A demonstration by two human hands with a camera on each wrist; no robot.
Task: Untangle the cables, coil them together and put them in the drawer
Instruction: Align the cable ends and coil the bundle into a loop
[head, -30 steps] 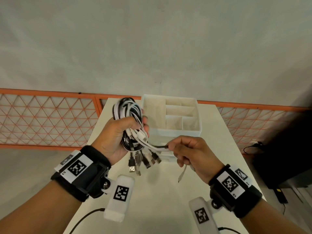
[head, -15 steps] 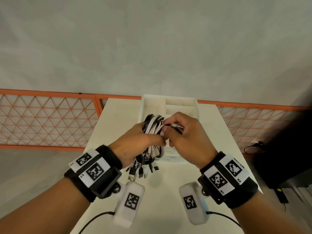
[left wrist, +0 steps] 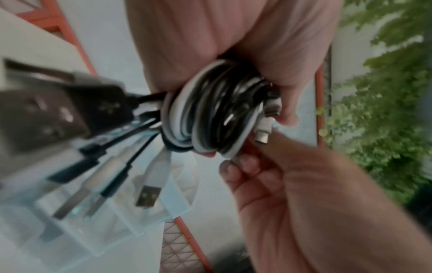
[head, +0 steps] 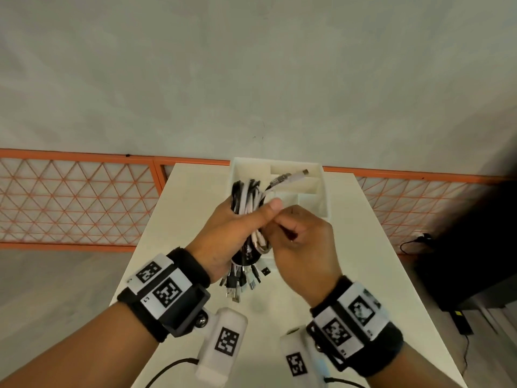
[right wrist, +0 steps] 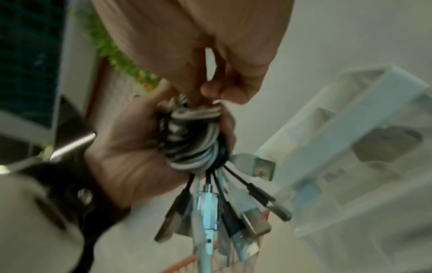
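Black-and-white cable coil [head: 247,208] clenched in left hand [head: 232,233]; right hand [head: 303,242] pinches one white strand beside it.

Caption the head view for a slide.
Left hand grips the coiled cable bundle above the white drawer; right hand pinches a strand.

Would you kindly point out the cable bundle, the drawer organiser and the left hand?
cable bundle [head: 247,197], head view, on the coiled loops.
drawer organiser [head: 321,191], head view, on its right wall.
left hand [head: 232,233], head view, on its back.
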